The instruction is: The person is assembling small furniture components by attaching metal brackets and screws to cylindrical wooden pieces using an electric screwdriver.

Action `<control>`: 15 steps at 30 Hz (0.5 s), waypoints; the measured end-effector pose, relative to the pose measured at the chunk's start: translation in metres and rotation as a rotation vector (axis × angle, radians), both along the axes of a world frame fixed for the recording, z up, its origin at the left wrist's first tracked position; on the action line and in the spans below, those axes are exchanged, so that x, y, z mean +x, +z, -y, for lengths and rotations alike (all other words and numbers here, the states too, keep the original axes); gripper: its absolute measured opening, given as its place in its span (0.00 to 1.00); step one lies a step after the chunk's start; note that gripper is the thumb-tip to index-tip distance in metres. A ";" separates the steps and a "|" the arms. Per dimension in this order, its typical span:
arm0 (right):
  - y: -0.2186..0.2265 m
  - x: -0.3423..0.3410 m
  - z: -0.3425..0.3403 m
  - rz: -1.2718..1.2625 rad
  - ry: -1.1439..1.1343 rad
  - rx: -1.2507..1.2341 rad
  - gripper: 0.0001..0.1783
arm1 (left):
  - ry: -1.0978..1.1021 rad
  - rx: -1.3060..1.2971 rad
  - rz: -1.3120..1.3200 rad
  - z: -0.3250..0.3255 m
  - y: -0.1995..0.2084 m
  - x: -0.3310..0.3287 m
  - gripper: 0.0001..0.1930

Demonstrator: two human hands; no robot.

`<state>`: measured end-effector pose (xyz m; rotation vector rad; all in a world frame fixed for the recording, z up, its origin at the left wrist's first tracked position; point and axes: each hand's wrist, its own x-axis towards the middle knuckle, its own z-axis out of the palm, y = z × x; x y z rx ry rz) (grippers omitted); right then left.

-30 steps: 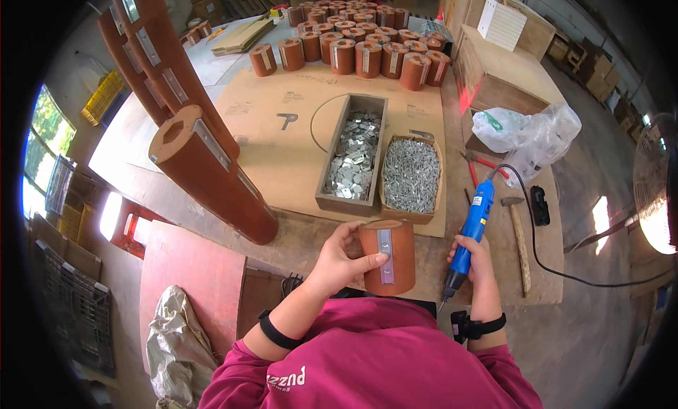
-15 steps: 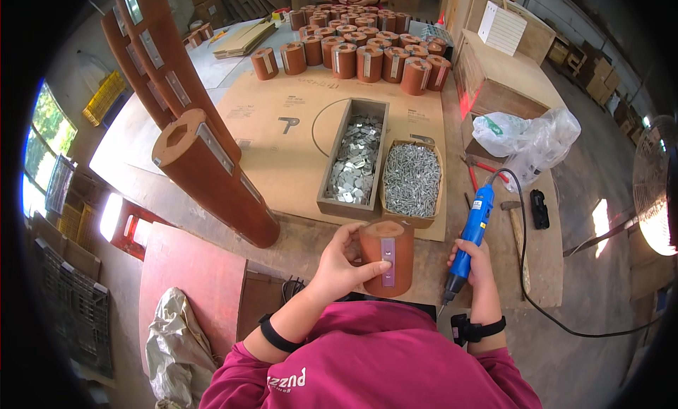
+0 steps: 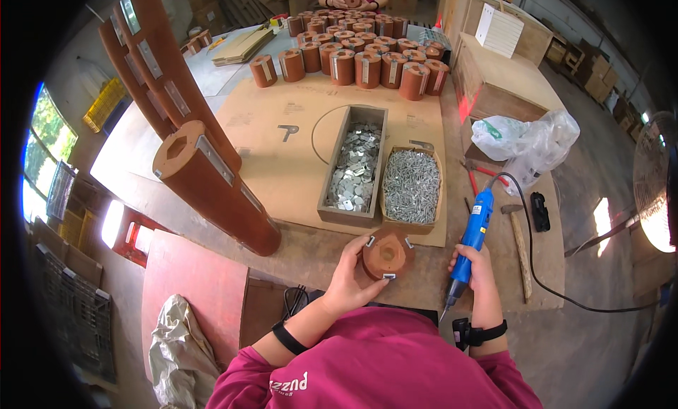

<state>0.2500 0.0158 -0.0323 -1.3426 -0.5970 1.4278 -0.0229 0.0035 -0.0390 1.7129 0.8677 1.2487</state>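
Note:
My left hand [image 3: 347, 276] is closed round the left side of a reddish-brown cylinder [image 3: 387, 254]. The cylinder's round end faces up at me, showing a hole in its middle and small metal pieces at its rim. In my right hand [image 3: 480, 265] is a blue electric screwdriver [image 3: 476, 222], bit pointing down, apart from the cylinder. Just beyond the cylinder stand a long grey box [image 3: 345, 215] of flat metal plates [image 3: 354, 172] and a small carton [image 3: 409, 227] full of screws [image 3: 412, 187].
Tall brown columns [image 3: 212, 187] lean at the left. Many similar cylinders [image 3: 342, 67] stand at the far side, where another person's hands [image 3: 346, 1] hold one. A hammer [image 3: 521, 250], red-handled pliers [image 3: 487, 175], plastic bags [image 3: 526, 141] and the screwdriver's black cord [image 3: 540, 285] lie at the right.
The cylinder has been tipped in my left hand: its side with the metal strip faced me, and now its end does. My right hand keeps the screwdriver in nearly the same place.

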 end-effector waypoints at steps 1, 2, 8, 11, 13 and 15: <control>-0.001 -0.001 0.000 -0.005 -0.008 0.000 0.20 | 0.017 0.004 -0.005 0.000 -0.001 0.000 0.40; -0.001 -0.001 0.000 -0.010 -0.017 0.001 0.20 | 0.018 0.006 -0.006 -0.001 -0.001 0.000 0.40; 0.002 -0.002 0.001 0.024 -0.022 -0.014 0.21 | 0.047 -0.023 -0.055 -0.006 -0.001 -0.003 0.37; 0.000 -0.001 -0.001 -0.010 -0.012 -0.008 0.21 | 0.000 -0.068 -0.062 -0.004 0.006 -0.005 0.39; -0.001 0.000 -0.001 -0.018 -0.011 -0.002 0.21 | -0.020 -0.137 -0.093 -0.006 0.016 -0.008 0.39; -0.001 -0.001 -0.002 -0.029 -0.004 0.010 0.21 | -0.079 -0.143 -0.122 -0.010 0.029 -0.017 0.39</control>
